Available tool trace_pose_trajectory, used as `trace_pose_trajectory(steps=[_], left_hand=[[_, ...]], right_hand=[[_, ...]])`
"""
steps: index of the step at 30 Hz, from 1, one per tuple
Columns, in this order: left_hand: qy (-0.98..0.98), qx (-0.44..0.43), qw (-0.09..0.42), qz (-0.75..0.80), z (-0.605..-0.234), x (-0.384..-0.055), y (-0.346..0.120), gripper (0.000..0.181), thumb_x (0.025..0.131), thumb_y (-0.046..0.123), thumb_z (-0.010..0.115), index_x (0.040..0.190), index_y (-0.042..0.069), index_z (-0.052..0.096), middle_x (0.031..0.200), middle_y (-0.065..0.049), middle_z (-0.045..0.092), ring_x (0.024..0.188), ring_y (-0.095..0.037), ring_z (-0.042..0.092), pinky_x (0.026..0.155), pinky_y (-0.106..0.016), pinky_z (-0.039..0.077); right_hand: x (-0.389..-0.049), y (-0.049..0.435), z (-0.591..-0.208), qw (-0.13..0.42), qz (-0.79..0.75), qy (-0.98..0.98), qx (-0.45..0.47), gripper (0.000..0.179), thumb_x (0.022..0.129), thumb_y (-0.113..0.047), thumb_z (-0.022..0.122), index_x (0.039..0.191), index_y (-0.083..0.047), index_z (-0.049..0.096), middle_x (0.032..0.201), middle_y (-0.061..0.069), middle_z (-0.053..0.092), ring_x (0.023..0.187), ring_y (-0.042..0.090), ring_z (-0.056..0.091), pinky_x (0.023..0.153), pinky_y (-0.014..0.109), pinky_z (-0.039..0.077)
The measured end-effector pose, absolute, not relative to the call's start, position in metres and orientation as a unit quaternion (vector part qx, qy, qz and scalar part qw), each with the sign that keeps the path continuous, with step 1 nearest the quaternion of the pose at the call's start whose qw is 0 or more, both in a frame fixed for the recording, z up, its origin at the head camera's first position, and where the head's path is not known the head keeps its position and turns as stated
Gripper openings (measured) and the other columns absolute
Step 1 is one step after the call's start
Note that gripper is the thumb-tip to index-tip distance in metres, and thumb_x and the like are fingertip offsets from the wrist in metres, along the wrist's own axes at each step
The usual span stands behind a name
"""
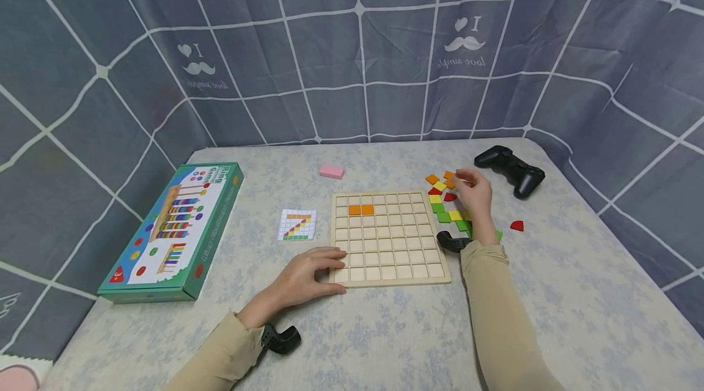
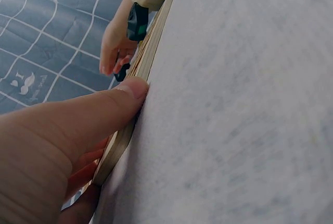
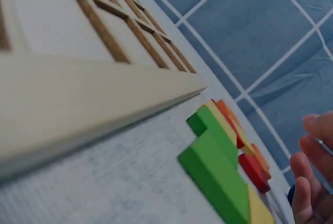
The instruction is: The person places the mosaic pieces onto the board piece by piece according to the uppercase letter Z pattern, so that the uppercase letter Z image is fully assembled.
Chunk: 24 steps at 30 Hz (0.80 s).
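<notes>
A square wooden grid board (image 1: 390, 238) lies mid-table, with two orange tiles (image 1: 360, 209) in its upper left cells. At the board's near left corner, my left hand (image 1: 308, 275) holds the edge: the thumb (image 2: 109, 112) lies against the near side, the fingers at the left side. My right hand (image 1: 476, 198) hovers by the loose tiles beyond the board's right edge, fingers loosely bent, with no tile visible in it. Orange tiles (image 1: 432, 179), red tiles, yellow tiles and green tiles (image 3: 216, 177) lie there; the hand and wrist partly cover them in the head view.
A pattern card (image 1: 297, 225) lies left of the board, and a pink block (image 1: 332, 171) behind it. A green game box (image 1: 170, 232) takes up the left side. At the back right is a black game controller (image 1: 510, 170); a red piece (image 1: 517, 225) sits right of my wrist.
</notes>
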<state>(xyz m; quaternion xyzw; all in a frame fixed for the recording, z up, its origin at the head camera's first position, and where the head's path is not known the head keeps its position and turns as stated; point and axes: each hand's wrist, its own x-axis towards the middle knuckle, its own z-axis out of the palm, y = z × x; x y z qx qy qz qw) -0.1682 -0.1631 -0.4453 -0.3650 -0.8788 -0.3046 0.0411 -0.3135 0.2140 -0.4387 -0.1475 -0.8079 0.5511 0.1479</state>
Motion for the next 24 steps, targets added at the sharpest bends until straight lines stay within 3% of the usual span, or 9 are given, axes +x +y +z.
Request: trace_pose_trajectory(steps=[12, 24], left_hand=[[-0.879, -0.366, 0.042, -0.302, -0.446, -0.169, -0.163, 0.047, 0.076, 0.041, 0.077, 0.110, 0.010, 0.071, 0.128, -0.001, 0.059, 0.121, -0.018, 0.050, 0.101, -0.034, 0.041], [-0.879, -0.367, 0.041, -0.303, -0.444, -0.168, -0.163, 0.047, 0.076, 0.040, 0.077, 0.111, 0.009, 0.070, 0.128, -0.001, 0.058, 0.121, -0.018, 0.050, 0.101, -0.033, 0.041]], right_hand=[[-0.313, 0.215, -0.450, 0.122, 0.518, -0.834, -0.144, 0.044, 0.091, -0.024, 0.062, 0.130, -0.004, 0.053, 0.128, 0.018, 0.052, 0.111, 0.032, 0.052, 0.092, 0.044, 0.046], [-0.318, 0.214, -0.452, 0.114, 0.451, -0.871, -0.156, 0.041, 0.092, -0.019, 0.061, 0.131, -0.006, 0.055, 0.129, 0.014, 0.055, 0.106, 0.029, 0.054, 0.093, 0.041, 0.046]])
